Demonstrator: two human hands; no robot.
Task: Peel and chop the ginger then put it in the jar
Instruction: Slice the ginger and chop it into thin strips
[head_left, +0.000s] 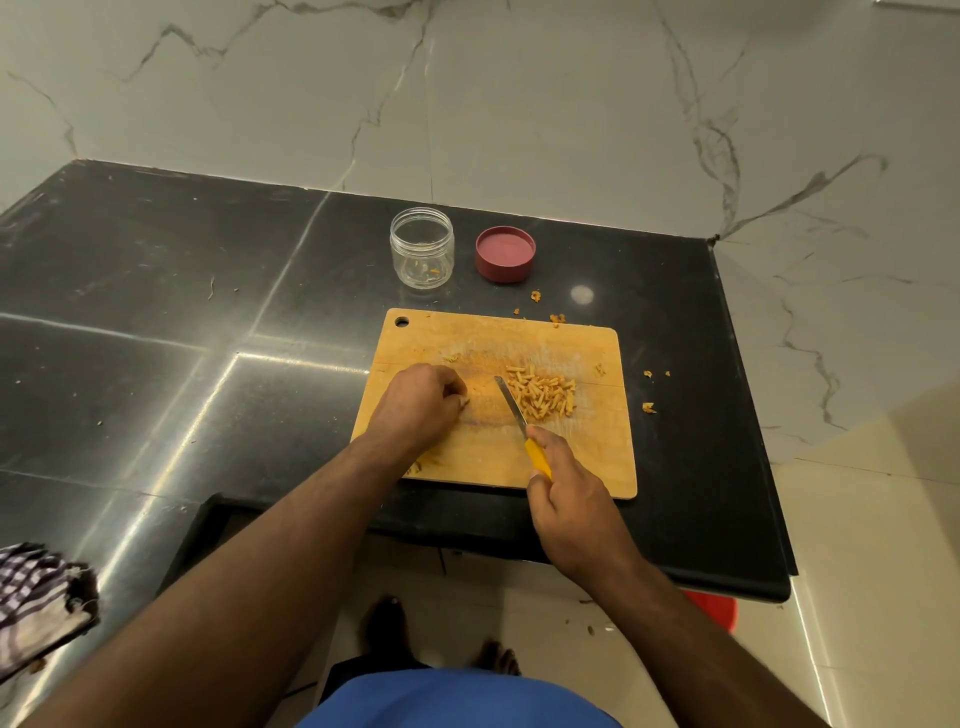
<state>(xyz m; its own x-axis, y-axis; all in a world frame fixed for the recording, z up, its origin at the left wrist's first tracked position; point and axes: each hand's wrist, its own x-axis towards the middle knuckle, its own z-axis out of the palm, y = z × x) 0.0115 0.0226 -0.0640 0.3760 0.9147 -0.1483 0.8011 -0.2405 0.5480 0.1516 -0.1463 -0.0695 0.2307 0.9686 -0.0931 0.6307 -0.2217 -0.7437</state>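
On cutting board (467, 338): right hand (569, 499) gripping knife (522, 423), blade herding chopped ginger (543, 397); left hand (418, 402) curled, contents unclear. Jar (422, 248) open nearby for loading.

Bystanders on a black stone counter

A checked cloth (39, 597) with a frayed edge lies at the near left of the dark polished counter (156, 291), well apart from everything else. Veined white marble wall (519, 93) rises behind the counter and to its right. Below the counter's front edge, a red object (714, 608) peeks out over the pale floor tiles (857, 597).
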